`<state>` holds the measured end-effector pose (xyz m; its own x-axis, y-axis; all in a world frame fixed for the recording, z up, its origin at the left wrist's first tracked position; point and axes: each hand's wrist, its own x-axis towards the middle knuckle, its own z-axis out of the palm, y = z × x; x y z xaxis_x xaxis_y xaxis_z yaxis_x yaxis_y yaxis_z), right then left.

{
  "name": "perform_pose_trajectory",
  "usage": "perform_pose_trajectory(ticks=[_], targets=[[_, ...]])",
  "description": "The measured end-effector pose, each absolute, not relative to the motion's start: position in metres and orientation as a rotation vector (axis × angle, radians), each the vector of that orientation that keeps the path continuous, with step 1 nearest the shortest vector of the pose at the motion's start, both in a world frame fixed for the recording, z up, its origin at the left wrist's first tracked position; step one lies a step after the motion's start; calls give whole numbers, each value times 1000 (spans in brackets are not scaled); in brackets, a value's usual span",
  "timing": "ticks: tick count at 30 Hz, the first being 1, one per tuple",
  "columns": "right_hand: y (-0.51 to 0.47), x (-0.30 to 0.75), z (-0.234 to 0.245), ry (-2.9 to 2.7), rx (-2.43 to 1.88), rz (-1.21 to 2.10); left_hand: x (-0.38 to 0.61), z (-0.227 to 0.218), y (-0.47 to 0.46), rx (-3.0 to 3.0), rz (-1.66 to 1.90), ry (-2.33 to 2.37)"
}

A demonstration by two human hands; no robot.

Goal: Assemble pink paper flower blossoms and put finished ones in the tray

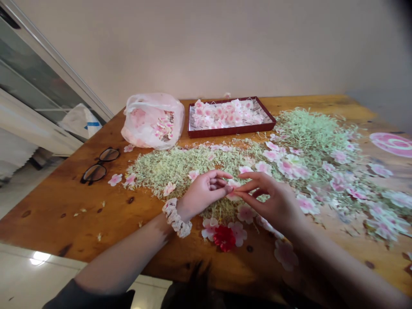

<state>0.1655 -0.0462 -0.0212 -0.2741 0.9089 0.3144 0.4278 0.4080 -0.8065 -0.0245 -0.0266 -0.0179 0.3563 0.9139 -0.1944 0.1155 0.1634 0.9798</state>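
Observation:
My left hand (208, 189), with a pale scrunchie (176, 218) round its wrist, pinches a small pink and white artificial flower (233, 189) between thumb and fingers. From the right, my right hand (273, 199) meets it, thumb and fingertips closed on the same flower. Both hands are held over a spread of pale green stringy plastic pieces (167, 167). Below them on the table lie a red flower (225, 238) and pink and white petals (246, 213). Fingers partly cover the held flower, so its stem cannot be made out.
A maroon tray (231, 131) of pink flowers stands at the back, beside a translucent plastic bag (152, 120) with flowers inside. Eyeglasses (99, 165) lie at the left edge of the wooden table (58, 206). A green heap (310, 133) and scattered flowers spread over the right side.

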Motion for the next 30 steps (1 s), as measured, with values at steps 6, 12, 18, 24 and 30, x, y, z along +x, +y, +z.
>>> perform_pose_trajectory(ticks=[6, 12, 18, 24, 30], targets=[[-47, 166, -20, -1902, -1165, 646, -24, -19, -28, 1285, 793, 1036], [-47, 164, -22, -1907, -1178, 501, -21, -21, -31, 1328, 868, 989], [-46, 162, -27, -1885, -1178, 441, -22, -21, -31, 1361, 854, 1020], [-46, 159, -29, -1863, -1197, 592, -23, -23, -29, 1283, 807, 1014], [-45, 160, -27, -1811, -1237, 640, -20, -23, -32, 1307, 849, 989]])
